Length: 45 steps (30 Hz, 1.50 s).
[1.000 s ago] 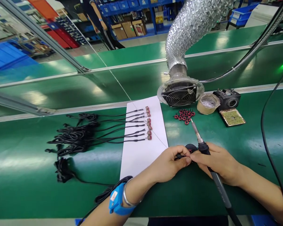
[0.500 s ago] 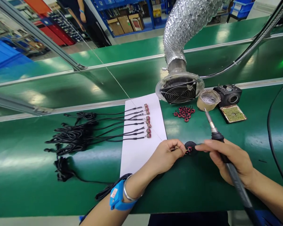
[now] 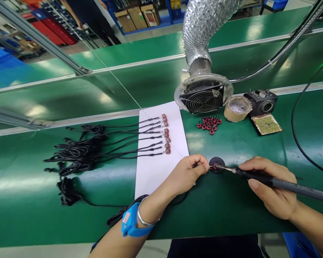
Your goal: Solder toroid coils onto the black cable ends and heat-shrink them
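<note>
As the left hand (image 3: 190, 175) pinches a thin wire (image 3: 210, 167), the right hand (image 3: 282, 203) grips the soldering iron (image 3: 285, 185), its tip at the red-and-black ring (image 3: 214, 166)! That ring sits on the black disc (image 3: 217, 159), right of the white sheet (image 3: 156, 175).

At your one o'clock hangs a silver foil duct (image 3: 204, 32), its mouth fitted with a round black fan grille (image 3: 203, 103), while a braided hose (image 3: 298, 39) slants off toward two. Farther back, near your twelve, cardboard boxes (image 3: 136, 19) stand on a blue shelf (image 3: 164, 20). You have a dark-clothed person (image 3: 88, 16) at eleven and a slanting metal bar (image 3: 40, 36) toward ten.
</note>
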Each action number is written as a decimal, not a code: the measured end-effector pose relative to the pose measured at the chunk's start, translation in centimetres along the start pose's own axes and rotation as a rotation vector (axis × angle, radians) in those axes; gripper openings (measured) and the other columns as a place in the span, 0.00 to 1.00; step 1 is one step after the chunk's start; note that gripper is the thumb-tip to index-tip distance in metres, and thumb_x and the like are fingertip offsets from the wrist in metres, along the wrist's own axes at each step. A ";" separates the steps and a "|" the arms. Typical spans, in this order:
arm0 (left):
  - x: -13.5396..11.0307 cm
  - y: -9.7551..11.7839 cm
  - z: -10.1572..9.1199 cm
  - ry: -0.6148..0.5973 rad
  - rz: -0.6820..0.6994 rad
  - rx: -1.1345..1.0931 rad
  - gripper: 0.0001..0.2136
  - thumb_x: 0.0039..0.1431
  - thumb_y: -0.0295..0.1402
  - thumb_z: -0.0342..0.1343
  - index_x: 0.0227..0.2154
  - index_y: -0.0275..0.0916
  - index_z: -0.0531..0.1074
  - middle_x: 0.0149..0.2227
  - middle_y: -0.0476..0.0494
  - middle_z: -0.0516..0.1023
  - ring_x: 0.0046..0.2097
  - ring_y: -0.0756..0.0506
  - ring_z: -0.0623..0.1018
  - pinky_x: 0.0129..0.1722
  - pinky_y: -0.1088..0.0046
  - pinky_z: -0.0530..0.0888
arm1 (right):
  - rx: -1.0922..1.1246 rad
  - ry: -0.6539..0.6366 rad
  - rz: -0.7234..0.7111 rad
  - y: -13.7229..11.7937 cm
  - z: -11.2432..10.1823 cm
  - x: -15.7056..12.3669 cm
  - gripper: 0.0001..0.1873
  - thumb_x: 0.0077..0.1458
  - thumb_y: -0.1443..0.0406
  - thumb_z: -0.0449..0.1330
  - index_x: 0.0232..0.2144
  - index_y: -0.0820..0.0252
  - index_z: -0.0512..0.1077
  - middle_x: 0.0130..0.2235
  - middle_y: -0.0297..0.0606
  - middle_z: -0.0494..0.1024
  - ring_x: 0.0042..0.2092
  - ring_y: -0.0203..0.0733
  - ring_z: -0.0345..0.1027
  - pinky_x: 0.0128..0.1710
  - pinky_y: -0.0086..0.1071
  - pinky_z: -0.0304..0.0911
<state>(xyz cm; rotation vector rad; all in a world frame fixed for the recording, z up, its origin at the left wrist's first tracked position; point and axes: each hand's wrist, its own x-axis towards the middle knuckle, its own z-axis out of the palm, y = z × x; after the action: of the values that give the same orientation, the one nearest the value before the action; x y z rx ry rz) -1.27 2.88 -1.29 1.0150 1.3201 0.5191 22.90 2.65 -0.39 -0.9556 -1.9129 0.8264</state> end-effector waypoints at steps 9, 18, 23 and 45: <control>-0.2 0.1 0.2 0.017 0.058 0.031 0.08 0.55 0.36 0.53 0.27 0.37 0.69 0.25 0.52 0.65 0.25 0.53 0.61 0.24 0.77 0.58 | -0.026 -0.003 -0.026 -0.3 0.0 0.5 0.10 0.54 0.69 0.56 0.40 0.58 0.73 0.31 0.37 0.76 0.28 0.39 0.70 0.24 0.31 0.62; -0.3 -0.3 0.1 0.026 0.085 0.067 0.08 0.58 0.37 0.53 0.29 0.38 0.69 0.24 0.54 0.64 0.26 0.53 0.61 0.26 0.77 0.59 | -0.018 -0.013 0.005 -0.1 -0.1 0.5 0.10 0.55 0.68 0.57 0.41 0.57 0.73 0.30 0.34 0.75 0.26 0.35 0.68 0.23 0.28 0.62; -0.3 -0.2 0.2 0.024 0.084 0.061 0.08 0.58 0.37 0.53 0.29 0.38 0.69 0.24 0.54 0.63 0.26 0.52 0.61 0.25 0.77 0.59 | -0.021 -0.019 -0.011 -0.1 0.0 0.5 0.10 0.56 0.68 0.57 0.41 0.58 0.73 0.30 0.35 0.75 0.26 0.36 0.68 0.23 0.28 0.63; -0.5 -0.2 0.3 0.036 0.084 0.095 0.09 0.60 0.37 0.53 0.30 0.38 0.69 0.24 0.54 0.64 0.24 0.54 0.61 0.23 0.78 0.59 | -0.085 -0.085 -0.246 -1.4 1.0 0.5 0.17 0.52 0.71 0.54 0.45 0.58 0.70 0.26 0.37 0.75 0.24 0.39 0.68 0.22 0.33 0.65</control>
<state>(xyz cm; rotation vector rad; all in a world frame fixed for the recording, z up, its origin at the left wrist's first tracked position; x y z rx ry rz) -1.18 2.30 -1.17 1.1480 1.3486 0.5444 21.40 2.15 0.49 -0.7247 -2.1024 0.6540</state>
